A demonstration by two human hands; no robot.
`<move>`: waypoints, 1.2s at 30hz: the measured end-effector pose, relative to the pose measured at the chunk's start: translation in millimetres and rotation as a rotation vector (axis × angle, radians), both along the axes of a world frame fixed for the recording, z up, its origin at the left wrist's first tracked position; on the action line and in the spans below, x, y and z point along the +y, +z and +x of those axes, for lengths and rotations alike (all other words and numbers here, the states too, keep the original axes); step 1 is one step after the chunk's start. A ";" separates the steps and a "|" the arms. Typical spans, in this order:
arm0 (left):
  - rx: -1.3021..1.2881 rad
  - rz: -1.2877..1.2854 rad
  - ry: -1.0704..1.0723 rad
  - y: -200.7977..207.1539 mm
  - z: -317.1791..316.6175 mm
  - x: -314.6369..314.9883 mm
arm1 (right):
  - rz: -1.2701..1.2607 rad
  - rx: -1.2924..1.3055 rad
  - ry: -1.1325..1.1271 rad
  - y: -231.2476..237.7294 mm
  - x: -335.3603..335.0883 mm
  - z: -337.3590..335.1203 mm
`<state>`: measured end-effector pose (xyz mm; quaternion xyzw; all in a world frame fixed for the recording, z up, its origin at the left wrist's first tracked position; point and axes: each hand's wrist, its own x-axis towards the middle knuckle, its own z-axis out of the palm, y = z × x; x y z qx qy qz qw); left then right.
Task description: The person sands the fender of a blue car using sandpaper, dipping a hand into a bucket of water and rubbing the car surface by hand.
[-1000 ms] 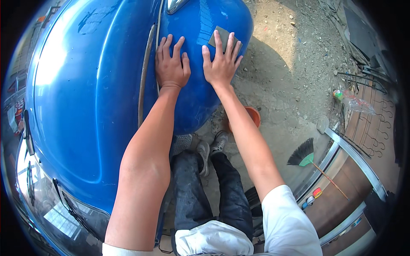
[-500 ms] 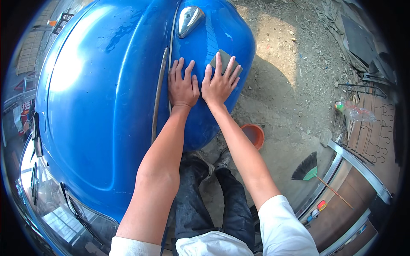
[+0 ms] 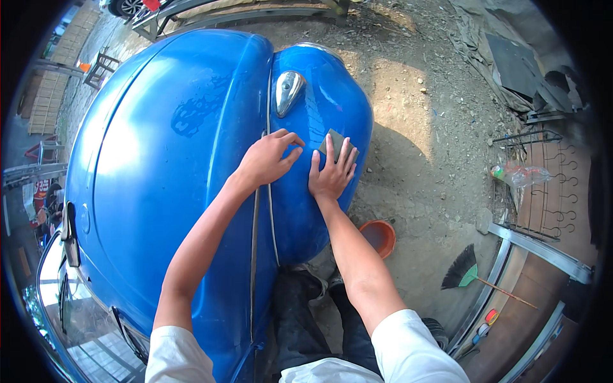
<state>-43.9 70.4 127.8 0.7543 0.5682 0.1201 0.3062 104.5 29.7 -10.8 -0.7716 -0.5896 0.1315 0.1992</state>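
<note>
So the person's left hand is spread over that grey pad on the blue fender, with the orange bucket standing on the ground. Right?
One slip: the head view shows the right hand spread over the grey pad on the blue fender. The orange bucket does stand on the ground.

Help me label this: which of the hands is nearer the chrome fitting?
Left: the left hand is just below the chrome fitting in view; the right hand is farther, lower right, on a grey pad.
</note>
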 end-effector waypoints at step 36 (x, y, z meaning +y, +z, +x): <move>-0.815 -0.011 0.509 -9.0 -51.8 87.8 | -0.122 -0.051 0.321 46.5 10.4 -3.6</move>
